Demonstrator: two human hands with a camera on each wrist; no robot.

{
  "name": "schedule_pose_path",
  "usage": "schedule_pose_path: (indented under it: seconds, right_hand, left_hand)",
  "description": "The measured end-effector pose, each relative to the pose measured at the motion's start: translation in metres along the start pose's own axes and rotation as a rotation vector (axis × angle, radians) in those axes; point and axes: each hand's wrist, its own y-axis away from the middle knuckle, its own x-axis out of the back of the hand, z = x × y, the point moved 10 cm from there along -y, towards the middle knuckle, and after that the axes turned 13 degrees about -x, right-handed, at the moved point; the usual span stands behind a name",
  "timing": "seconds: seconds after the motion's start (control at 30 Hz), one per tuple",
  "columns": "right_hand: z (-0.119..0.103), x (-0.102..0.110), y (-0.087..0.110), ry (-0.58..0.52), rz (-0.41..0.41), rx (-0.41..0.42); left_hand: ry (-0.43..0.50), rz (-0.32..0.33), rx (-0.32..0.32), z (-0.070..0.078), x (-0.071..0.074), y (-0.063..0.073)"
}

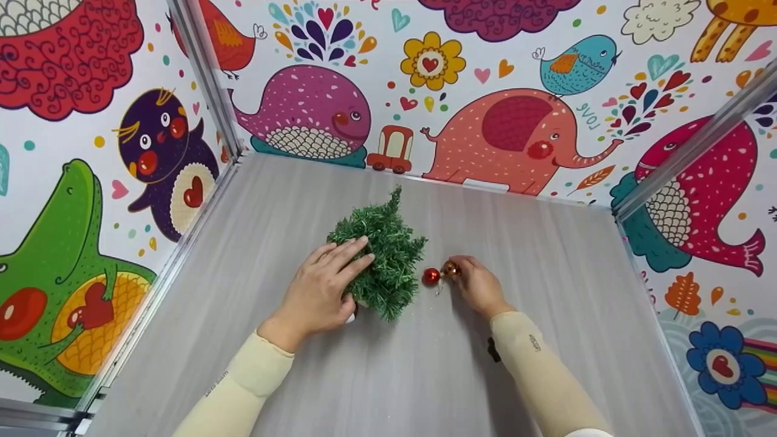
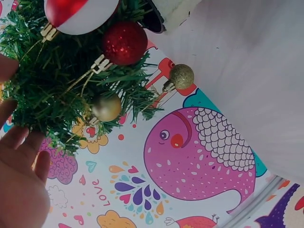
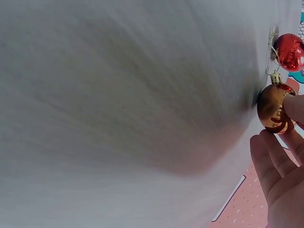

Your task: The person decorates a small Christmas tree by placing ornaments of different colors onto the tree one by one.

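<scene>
A small artificial Christmas tree (image 1: 388, 261) with green tinsel branches stands before me. My left hand (image 1: 322, 285) rests on its left side, fingers laid along the branches. Close by that hand, the left wrist view shows a red-and-white ball (image 2: 78, 14), a glittery red ball (image 2: 125, 42) and two gold balls (image 2: 107, 108) on the tree. To the right of the tree, my right hand (image 1: 479, 285) pinches a shiny bronze ball ornament (image 3: 271, 108) between thumb and fingers, low over the table. Beside it sits a shiny red ball (image 1: 431, 277) with a looped string.
The grey wood-grain table (image 1: 243, 388) runs back to walls printed with cartoon animals. Metal rails (image 1: 206, 79) edge the corners. A dark object (image 1: 493, 350) shows partly from under the right sleeve (image 1: 534, 358).
</scene>
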Motion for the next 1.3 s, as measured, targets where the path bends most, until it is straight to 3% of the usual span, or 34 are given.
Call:
schedule_pose_path:
  seconds: [0.73, 1.3]
  right_hand:
    - [-0.0031, -0.0001, -0.0002, 0.025, -0.023, -0.016]
    - [0.0004, 0.0086, 0.0044, 0.02, 0.017, -0.004]
  left_hand:
    - [-0.049, -0.022, 0.021, -0.0048, 0.0005, 0.0033]
    - [-0.042, -0.034, 0.024, -0.0038, -0.0008, 0.0035]
